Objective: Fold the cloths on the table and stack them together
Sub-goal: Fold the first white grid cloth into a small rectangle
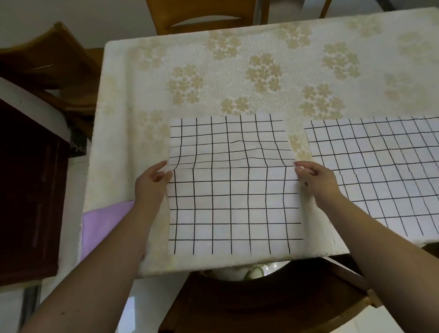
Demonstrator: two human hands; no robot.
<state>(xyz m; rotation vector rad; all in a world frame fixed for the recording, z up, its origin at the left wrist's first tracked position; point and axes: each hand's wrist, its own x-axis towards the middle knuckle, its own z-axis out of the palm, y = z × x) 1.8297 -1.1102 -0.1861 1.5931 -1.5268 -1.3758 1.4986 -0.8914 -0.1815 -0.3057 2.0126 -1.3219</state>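
Note:
A white cloth with a black grid (pixel 233 207) lies spread at the table's near edge, in front of me. A raised crease runs across its middle. My left hand (pixel 151 183) pinches the cloth's left edge at that crease. My right hand (pixel 316 178) pinches the right edge at the same height. A second white grid cloth (pixel 397 176) lies flat to the right, unfolded, with its right side cut off by the frame.
The table (pixel 257 66) has a cream floral cover. A purple piece (pixel 104 222) shows at its near left corner. Wooden chairs stand at the far side (pixel 200 7), the left (pixel 47 64), and under me (pixel 250 308). A dark cabinet (pixel 17 182) is at left.

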